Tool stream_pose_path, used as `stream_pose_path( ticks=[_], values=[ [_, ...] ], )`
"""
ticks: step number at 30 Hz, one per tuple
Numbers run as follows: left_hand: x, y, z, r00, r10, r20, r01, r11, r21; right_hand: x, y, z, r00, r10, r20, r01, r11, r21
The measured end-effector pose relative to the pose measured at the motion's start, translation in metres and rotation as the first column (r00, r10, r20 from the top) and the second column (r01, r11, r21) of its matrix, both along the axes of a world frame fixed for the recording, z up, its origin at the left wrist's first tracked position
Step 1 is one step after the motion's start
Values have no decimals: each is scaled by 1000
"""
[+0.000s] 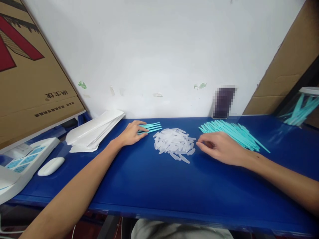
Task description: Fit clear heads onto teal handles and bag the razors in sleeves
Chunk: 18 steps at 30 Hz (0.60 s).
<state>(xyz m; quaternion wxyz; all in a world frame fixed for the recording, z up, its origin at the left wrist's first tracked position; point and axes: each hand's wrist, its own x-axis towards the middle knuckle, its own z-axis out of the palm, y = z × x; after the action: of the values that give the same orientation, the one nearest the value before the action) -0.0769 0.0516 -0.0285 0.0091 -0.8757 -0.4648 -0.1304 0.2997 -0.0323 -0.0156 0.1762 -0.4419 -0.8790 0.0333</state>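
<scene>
**Both hands down on the blue table, caps pile between them**

Left hand (131,133): palm down, fingers laid out nearly flat, resting on the near ends of a small fan of teal sticks (151,127). It pins them to the surface and is not wrapped around them. The stick tips point right, toward the pile.

Right hand (219,147): loosely curled, thumb and forefinger drawn close at the tips. Can't tell if anything is pinched between them. The fingertips sit just beside the right edge of the heap of clear caps (174,144).

The heap lies between the two hands, closer to the right fingertips, with a few strays spilled toward the near side.

Behind the right hand: large spread of teal sticks (233,132), fanned out to the right, touching or nearly touching the back of the hand.

Left of the left hand: stack of white paper sleeves (96,130). Further left are a white mouse (51,166) and a white device (22,159) with blue panels.

Surface: blue table (154,186), glossy. Room: white wall (161,49) at the back with a blurred phone (223,101) leaning on it. There is a cardboard box (27,73) far left, a cardboard sheet (289,63) far right, and a clear container (302,106) holding more teal sticks at the right edge.
</scene>
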Motion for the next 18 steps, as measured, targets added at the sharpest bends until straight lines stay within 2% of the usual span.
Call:
stream_pose_path(
  ticks=[3, 11, 18],
  values=[
    [-1, 0, -1, 1000, 19, 18, -19, 1000, 15, 1, -1, -1, 1000, 9, -2, -9, 1000, -10],
    [-4, 5, -4, 998, 13, -55, -10, 998, 64, -1, 2, -4, 1000, 20, -7, -20, 1000, -10],
    [-3, 2, 6, 998, 20, -66, -15, 997, 75, 0, 4, -6, 1000, -7, 1, 7, 1000, -27]
  ],
)
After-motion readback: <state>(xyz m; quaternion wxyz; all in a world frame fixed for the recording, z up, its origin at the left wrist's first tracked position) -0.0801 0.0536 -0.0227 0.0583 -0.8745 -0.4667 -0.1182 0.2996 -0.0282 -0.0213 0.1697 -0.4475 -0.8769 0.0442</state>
